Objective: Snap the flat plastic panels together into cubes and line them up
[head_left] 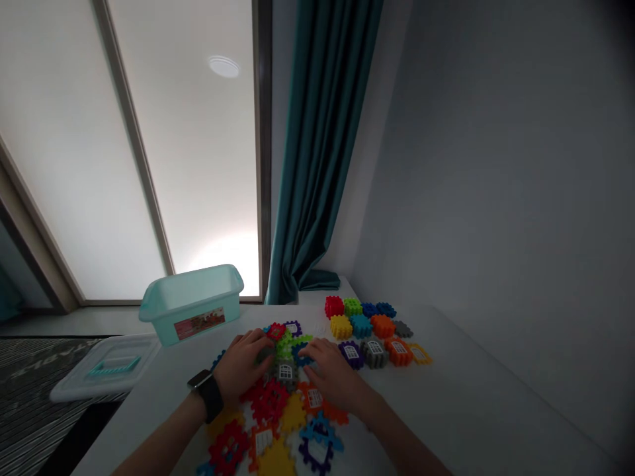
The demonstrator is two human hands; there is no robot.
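Note:
Interlocking plastic building pieces with notched edges lie in a loose, many-coloured spread on the white table (476, 396). My left hand (245, 362), a dark watch (206, 393) on its wrist, curls over the spread's left side; what lies between thumb and fingers is mostly hidden. My right hand (331, 371) has thumb and fingertips at a dark blue piece (300, 355). Between the hands are a grey window piece (286, 374) and a green piece (284, 346). Nearer me lie red (271, 400), yellow (276, 459) and orange (262, 441) pieces.
Stacks sorted by colour stand at the back right, among them red (334, 306), teal (361, 325) and purple (351, 355) ones. A mint plastic bin (198, 301) stands at the back left. Its translucent lid (106, 363) lies beside the table. A teal curtain (322, 145) hangs behind.

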